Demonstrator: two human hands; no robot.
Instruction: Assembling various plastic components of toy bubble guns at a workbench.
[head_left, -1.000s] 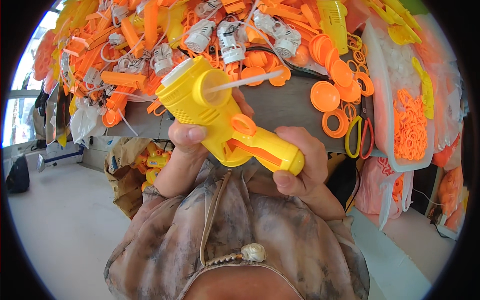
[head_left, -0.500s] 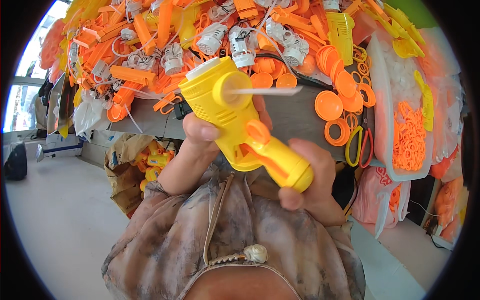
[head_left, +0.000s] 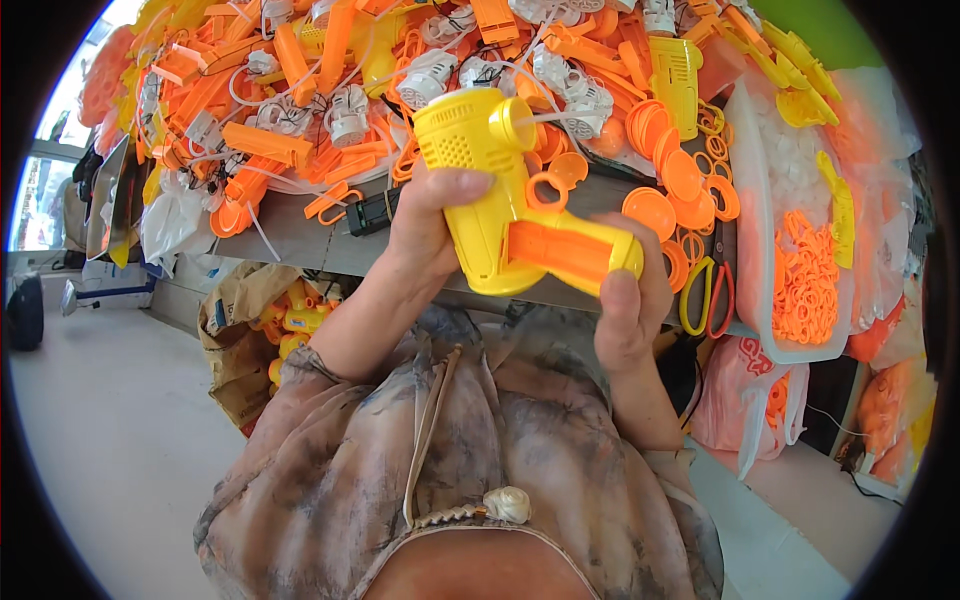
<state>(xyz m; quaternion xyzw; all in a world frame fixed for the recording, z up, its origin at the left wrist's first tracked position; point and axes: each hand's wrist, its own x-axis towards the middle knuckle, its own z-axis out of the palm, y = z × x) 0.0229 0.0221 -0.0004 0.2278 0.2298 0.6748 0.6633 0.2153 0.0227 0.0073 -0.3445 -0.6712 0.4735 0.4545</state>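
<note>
A yellow plastic toy gun [head_left: 505,195] with an orange panel on its handle and an orange trigger ring is held up over the edge of the workbench [head_left: 300,240]. My left hand [head_left: 425,225] wraps around its round grilled body from the left, thumb across the front. My right hand [head_left: 630,305] grips the end of the handle from below. A thin white tube sticks out of the round nozzle at the top.
The workbench is heaped with orange and yellow plastic parts [head_left: 330,90] and small white motors with wires. A clear tub [head_left: 800,260] at right holds orange rings and white pieces. A brown sack [head_left: 255,325] of yellow parts stands on the floor at left.
Both hands have turned the toy gun: its body swung upright and the handle now points right with its orange panel facing me. The view shifted slightly.
</note>
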